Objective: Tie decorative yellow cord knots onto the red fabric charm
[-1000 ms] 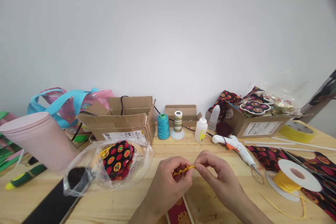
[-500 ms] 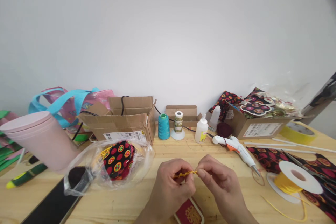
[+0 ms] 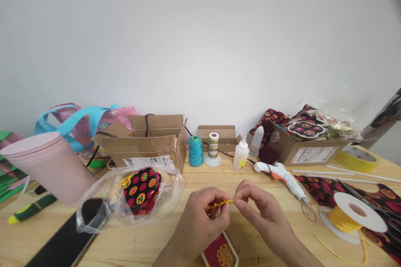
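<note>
My left hand and my right hand meet above the wooden table, fingers pinched. Between them stretches a short knotted yellow cord, each hand gripping one end. Under my wrists lies a red card with a gold pattern. A spool of yellow cord rests to the right, with a loose strand trailing on the table.
A white glue gun, glue bottle, teal thread cone and smaller spool stand behind my hands. Cardboard boxes line the wall. A plastic bag with patterned fabric, pink cup and phone lie left.
Both hands dipped slightly and came back up, still working the yellow cord. The red card beneath them shifted a little.
</note>
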`<control>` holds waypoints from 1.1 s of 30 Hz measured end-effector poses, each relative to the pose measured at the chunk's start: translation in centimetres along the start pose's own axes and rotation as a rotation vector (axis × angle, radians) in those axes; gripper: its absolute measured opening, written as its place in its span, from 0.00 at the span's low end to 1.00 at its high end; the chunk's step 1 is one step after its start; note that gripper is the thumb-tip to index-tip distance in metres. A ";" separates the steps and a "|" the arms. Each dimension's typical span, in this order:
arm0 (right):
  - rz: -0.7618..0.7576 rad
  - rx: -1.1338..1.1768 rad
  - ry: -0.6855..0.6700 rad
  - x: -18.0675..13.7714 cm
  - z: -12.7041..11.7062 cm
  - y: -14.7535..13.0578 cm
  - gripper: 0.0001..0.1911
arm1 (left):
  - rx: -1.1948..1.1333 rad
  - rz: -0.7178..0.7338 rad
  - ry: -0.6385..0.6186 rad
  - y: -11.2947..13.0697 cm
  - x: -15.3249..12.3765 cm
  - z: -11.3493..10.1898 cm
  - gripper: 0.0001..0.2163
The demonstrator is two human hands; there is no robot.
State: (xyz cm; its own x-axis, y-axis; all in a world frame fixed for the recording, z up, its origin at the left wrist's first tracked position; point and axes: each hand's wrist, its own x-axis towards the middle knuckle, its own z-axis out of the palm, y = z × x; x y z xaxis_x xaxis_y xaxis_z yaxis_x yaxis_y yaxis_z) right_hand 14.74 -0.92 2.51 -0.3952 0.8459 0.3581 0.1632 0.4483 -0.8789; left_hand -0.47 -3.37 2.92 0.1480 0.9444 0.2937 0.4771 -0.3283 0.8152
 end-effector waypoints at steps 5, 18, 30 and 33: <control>0.023 -0.087 -0.044 0.1 -0.5 -0.2 0.07 | -0.005 -0.024 -0.012 0.1 0.3 -0.2 0.06; 0.192 0.002 -0.218 0.0 0.1 0.0 0.11 | 0.020 -0.005 -0.074 0.1 0.1 0.1 0.05; 0.366 0.643 -0.004 -0.9 2.5 1.3 0.10 | -0.127 -0.083 -0.023 -0.2 -0.2 1.0 0.04; 0.405 0.764 -0.002 -0.9 2.7 1.4 0.12 | -0.186 -0.104 -0.040 -0.1 -0.2 0.8 0.03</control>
State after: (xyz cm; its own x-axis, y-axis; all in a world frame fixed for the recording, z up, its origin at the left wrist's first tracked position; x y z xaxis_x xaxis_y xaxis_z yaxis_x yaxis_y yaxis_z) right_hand 12.91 -1.81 0.11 -0.4400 0.8975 -0.0286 -0.3598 -0.2054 -0.9101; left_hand 0.13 -3.50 2.38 0.1418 0.9722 0.1861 0.3243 -0.2232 0.9192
